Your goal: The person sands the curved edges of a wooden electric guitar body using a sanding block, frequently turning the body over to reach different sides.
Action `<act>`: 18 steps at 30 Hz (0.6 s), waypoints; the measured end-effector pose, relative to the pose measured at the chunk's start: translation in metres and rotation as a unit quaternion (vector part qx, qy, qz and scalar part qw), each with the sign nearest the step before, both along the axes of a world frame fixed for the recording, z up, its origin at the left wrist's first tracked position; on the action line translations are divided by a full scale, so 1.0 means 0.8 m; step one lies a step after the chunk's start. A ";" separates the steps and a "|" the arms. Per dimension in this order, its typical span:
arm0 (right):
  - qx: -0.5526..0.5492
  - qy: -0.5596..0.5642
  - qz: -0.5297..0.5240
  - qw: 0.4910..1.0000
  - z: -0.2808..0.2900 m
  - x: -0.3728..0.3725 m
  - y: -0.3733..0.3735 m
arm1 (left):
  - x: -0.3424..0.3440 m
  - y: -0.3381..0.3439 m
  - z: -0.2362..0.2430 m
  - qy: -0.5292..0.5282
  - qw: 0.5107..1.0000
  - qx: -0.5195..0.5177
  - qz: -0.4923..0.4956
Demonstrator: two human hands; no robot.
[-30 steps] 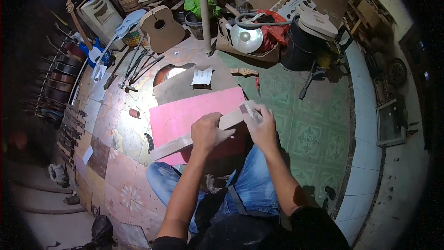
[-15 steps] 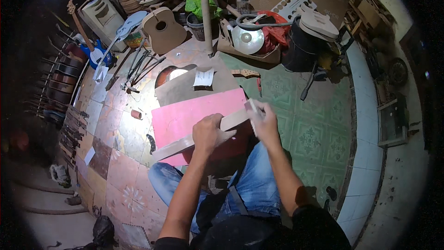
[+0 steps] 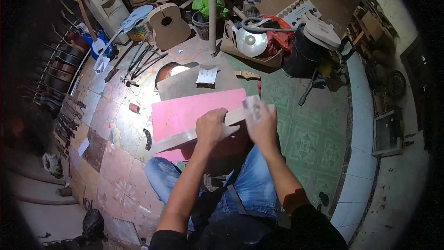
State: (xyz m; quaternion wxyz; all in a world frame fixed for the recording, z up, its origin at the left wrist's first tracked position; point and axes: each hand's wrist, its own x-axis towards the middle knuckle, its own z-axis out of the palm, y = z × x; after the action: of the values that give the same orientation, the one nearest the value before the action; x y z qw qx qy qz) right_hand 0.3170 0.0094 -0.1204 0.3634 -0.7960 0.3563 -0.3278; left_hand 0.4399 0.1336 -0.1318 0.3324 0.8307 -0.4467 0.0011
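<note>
A long, pale wooden bar (image 3: 176, 141) lies slantwise over a pink board (image 3: 185, 115) in front of my knees. My left hand (image 3: 212, 128) is closed over the middle of the bar, its thumb pointing right. At the bar's right end, my right hand (image 3: 262, 126) is closed on a folded piece of sandpaper (image 3: 252, 105), pressed to the wood. Motion smears the sandpaper and the fingers around it, and they hide the end of the bar.
Beyond the board lie a brown sheet (image 3: 180, 84) with a white paper (image 3: 206, 75), a sunburst guitar body (image 3: 163, 74) and a guitar headstock (image 3: 248, 75). A brown cylinder (image 3: 134, 108) lies at left. A post (image 3: 212, 18) and a black bucket (image 3: 298, 55) stand farther back.
My right hand and the sandpaper have shifted slightly on the bar's right end. The left hand keeps its grip on the bar. The whole view has tilted a little.
</note>
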 end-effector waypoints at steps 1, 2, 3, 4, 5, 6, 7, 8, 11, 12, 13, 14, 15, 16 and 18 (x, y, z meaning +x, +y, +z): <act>-0.131 0.033 0.018 0.991 0.010 0.000 0.033 | 0.004 0.006 -0.005 -0.007 1.000 0.006 0.015; -0.262 0.065 0.033 0.962 0.016 -0.003 0.053 | 0.007 0.008 -0.012 -0.015 0.999 0.010 0.029; -0.271 0.072 0.048 0.959 0.017 -0.007 0.055 | 0.008 0.007 -0.022 0.004 1.000 -0.002 0.020; -0.274 0.073 0.049 0.958 0.011 -0.005 0.036 | 0.005 0.004 -0.020 0.006 1.000 -0.005 0.020; -0.185 0.068 0.030 0.980 0.001 0.002 0.004 | 0.001 0.000 -0.013 -0.015 1.000 -0.021 0.001; -0.093 0.062 0.011 0.994 -0.003 0.004 -0.014 | -0.004 -0.002 -0.007 -0.035 0.999 -0.036 -0.018; -0.081 0.043 -0.002 0.996 0.002 0.007 -0.009 | -0.004 -0.001 -0.004 -0.031 0.999 -0.034 -0.012; -0.081 0.043 0.003 0.996 0.010 0.007 0.016 | 0.000 0.003 -0.010 -0.030 0.999 -0.034 -0.008; -0.261 0.082 0.063 0.960 0.015 -0.009 0.063 | 0.006 0.007 -0.023 0.014 1.000 0.010 0.019; -0.262 0.082 0.066 0.959 0.006 0.000 0.038 | 0.007 0.005 -0.025 0.015 1.000 0.009 0.022; -0.173 0.066 0.038 0.982 -0.003 0.007 -0.003 | 0.001 -0.004 -0.015 -0.004 1.000 -0.014 0.003; -0.079 0.044 0.019 0.996 0.000 0.015 -0.016 | 0.000 -0.004 -0.008 -0.026 0.999 -0.031 -0.006; -0.046 0.004 0.002 0.999 -0.001 0.012 -0.009 | 0.000 -0.002 -0.013 -0.011 1.000 -0.010 0.002; -0.044 0.003 0.008 0.999 0.007 0.011 0.018 | 0.004 0.003 -0.020 -0.011 1.000 -0.008 0.008; -0.282 0.100 0.065 0.952 0.021 -0.009 0.069 | 0.009 0.007 -0.028 0.004 1.000 0.003 0.015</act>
State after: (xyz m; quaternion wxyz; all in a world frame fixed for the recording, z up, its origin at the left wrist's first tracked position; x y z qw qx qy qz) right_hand 0.3098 0.0647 -0.1032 0.1078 -0.9161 0.2312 -0.3094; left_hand 0.4475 0.1393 -0.1541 0.3314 0.8383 -0.4328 0.0009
